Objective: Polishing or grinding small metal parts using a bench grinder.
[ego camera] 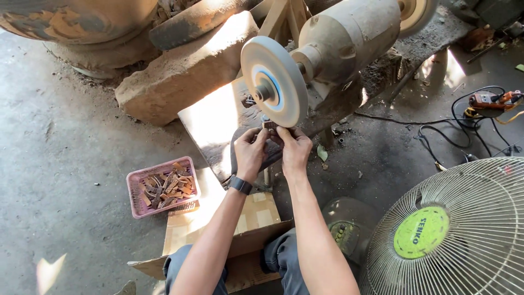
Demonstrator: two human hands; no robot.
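Both hands up at the buffing wheel (274,81), pinching one small brown piece (268,125) between them. Left hand (250,151) closed on its left end, fingers curled, black watch (240,185) on the wrist. Right hand (295,147) closed on its right end, thumb and fingertips pinching. Piece sits at the wheel's 6 o'clock edge, touching or just under the rim; contact too small to tell. Wheel is pale with a blue ring near the hub, mounted on a dusty motor (349,35) at its 3 o'clock. Second wheel (416,13) at the motor's far end, 1 o'clock.

Pink basket (162,187) at 8 o'clock of the hands, on the floor, holds many brown pieces. Cardboard (248,218) lies under the forearms, beside the basket. Fan (458,235) at 4 o'clock, grille facing up, green hub. Black cables (464,128) at 3 o'clock, running to an orange tool (491,100). Stone block (185,74) at 10 o'clock of the wheel. Knees in blue trousers at frame bottom.
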